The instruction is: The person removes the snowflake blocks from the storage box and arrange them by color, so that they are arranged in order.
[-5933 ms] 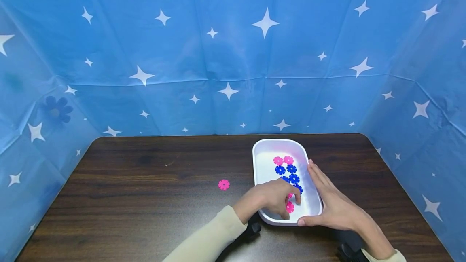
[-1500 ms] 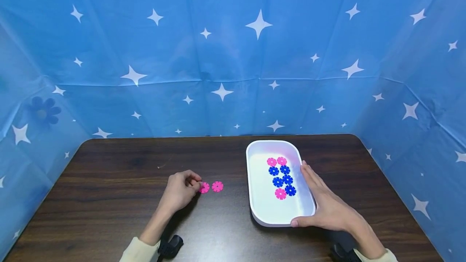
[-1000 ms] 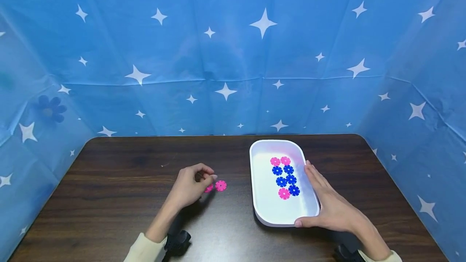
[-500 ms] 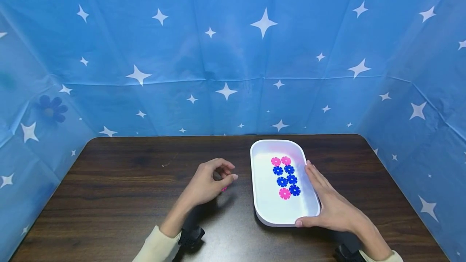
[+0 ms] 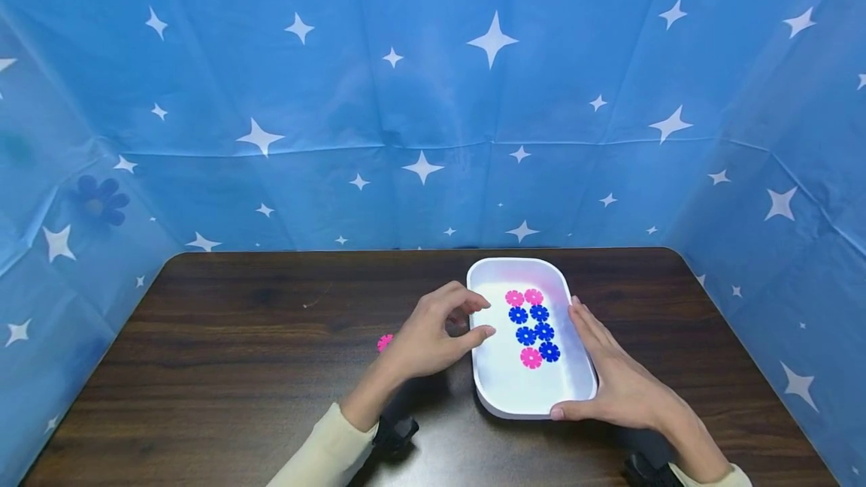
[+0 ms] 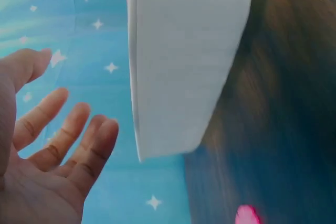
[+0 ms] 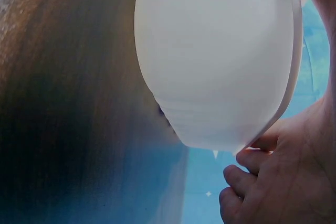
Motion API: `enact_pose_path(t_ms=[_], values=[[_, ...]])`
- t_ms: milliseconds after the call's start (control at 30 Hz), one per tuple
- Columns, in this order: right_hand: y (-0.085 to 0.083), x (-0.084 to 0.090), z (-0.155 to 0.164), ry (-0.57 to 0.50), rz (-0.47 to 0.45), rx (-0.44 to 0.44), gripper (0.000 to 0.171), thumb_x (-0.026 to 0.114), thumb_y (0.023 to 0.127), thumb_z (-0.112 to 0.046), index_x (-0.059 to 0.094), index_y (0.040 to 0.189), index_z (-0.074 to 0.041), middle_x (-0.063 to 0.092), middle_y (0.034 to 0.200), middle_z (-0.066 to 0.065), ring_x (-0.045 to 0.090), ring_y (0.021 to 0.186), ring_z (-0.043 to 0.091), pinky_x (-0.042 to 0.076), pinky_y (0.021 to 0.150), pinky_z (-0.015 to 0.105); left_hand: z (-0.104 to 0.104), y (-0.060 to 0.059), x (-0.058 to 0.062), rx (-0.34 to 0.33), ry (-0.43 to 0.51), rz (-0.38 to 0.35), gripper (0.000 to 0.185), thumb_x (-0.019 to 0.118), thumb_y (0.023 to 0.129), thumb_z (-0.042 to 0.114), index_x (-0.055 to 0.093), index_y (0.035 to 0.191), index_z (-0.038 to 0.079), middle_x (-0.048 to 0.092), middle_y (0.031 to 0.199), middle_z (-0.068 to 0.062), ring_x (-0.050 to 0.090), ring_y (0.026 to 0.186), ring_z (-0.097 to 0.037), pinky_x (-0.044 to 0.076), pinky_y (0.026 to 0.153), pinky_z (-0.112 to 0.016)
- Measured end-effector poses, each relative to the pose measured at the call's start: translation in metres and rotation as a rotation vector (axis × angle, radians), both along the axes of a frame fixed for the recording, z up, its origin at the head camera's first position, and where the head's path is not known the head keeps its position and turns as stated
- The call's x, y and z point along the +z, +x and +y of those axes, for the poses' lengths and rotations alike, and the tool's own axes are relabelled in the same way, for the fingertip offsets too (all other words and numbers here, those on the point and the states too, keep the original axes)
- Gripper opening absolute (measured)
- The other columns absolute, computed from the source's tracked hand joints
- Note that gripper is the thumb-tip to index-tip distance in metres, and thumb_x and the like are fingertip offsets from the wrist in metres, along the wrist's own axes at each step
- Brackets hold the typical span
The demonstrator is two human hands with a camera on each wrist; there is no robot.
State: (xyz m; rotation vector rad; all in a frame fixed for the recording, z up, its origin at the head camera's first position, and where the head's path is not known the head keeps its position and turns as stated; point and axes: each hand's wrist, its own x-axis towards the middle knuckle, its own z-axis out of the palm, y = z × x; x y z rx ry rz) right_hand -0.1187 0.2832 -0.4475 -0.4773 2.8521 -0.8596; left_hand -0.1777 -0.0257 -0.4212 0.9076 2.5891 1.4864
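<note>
A white rectangular tray (image 5: pixel 501 389) stands right of the middle of the table. In it lie several blue snowflake discs (image 5: pixel 525 336) and three pink snowflake discs (image 5: pixel 531 358). My left hand (image 5: pixel 433 337) hovers at the tray's left rim, thumb and fingers spread apart with nothing between them; the left wrist view shows this hand (image 6: pixel 58 166) beside the tray wall (image 6: pixel 184 66). My right hand (image 5: pixel 625 382) holds the tray's near right corner, thumb on the near edge, fingers along the right side. The right wrist view shows its fingers (image 7: pixel 242 181) at the rim.
A pink snowflake disc (image 5: pixel 385 342) on the table shows partly from behind my left hand; its neighbour is hidden. The dark wooden table (image 5: pixel 223 367) meets a blue star-patterned curtain (image 5: pixel 325 111) at the back and sides.
Earlier my left hand took a pink disc from the tray and set it left of the one on the table. Since then it has moved right, back to the tray. The right hand stays put.
</note>
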Motion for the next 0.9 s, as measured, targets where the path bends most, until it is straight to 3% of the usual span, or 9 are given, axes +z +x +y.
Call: enact_pose_path(t_ms=[267,500,700,900], values=[[-0.001,0.0,0.0,0.004,0.005,0.003,0.138,0.086,0.066,-0.067,0.003,0.166,-0.021,0.001,0.175,0.007,0.011,0.157,0.046,0.034,0.109,0.07,0.025,-0.002,0.002,-0.095,-0.042,0.026,0.033,0.08,0.09,0.027,0.069,0.12,0.016,0.069,0.115,0.003,0.064,0.107,-0.012,0.059,0.089,-0.031],[-0.003,-0.002,0.001,0.007,0.021,0.014,0.137,0.086,0.067,-0.065,0.005,0.166,-0.018,0.003,0.174,0.01,0.013,0.156,0.046,0.036,0.109,0.07,0.046,-0.006,-0.001,-0.172,-0.137,0.023,0.038,0.077,0.091,0.032,0.066,0.123,0.016,0.068,0.118,0.001,0.066,0.111,-0.014,0.056,0.096,-0.028],[-0.003,-0.003,0.002,0.002,0.025,0.026,0.136,0.087,0.068,-0.065,0.005,0.166,-0.017,0.002,0.174,0.011,0.013,0.156,0.046,0.033,0.111,0.073,0.065,-0.011,-0.009,-0.238,-0.226,-0.002,0.044,0.078,0.09,0.032,0.064,0.127,0.012,0.069,0.118,-0.007,0.065,0.104,-0.014,0.054,0.083,-0.018],[-0.003,-0.002,0.002,-0.008,0.017,0.023,0.137,0.087,0.068,-0.063,0.003,0.166,-0.018,0.001,0.174,0.01,0.011,0.157,0.046,0.029,0.111,0.075,0.082,-0.017,-0.014,-0.202,-0.4,-0.012,0.048,0.08,0.088,0.034,0.066,0.127,0.01,0.073,0.108,-0.007,0.064,0.089,-0.01,0.05,0.074,-0.019]])
